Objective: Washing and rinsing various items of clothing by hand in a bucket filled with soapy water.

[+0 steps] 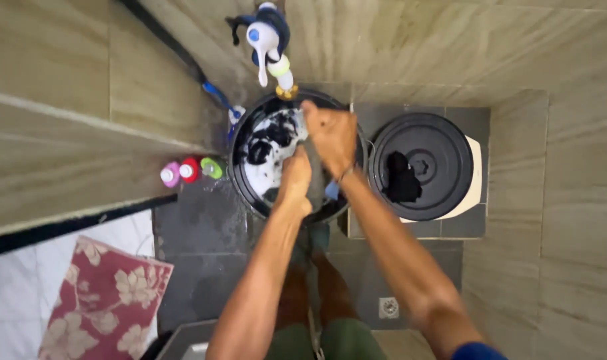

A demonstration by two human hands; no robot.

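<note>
Knees in green shorts (330, 340) lowest in view, just short of the black bucket (240, 180). Both arms stretched out over that bucket. Left hand (295, 179) clenched on a grey wet garment (311, 175) above the bucket's near rim. Right hand (331, 133) gripping the same garment higher up, over the suds (267, 170). White tap (270, 47) just beyond the bucket. Right of the bucket, a black round lid (443, 150) with a dark cloth (401, 177) on it. Left of the bucket, three small bottles (190, 171).

Single head view, straight down from standing height onto bucket (250, 187) below wall tap (270, 40), floor well below.
</note>
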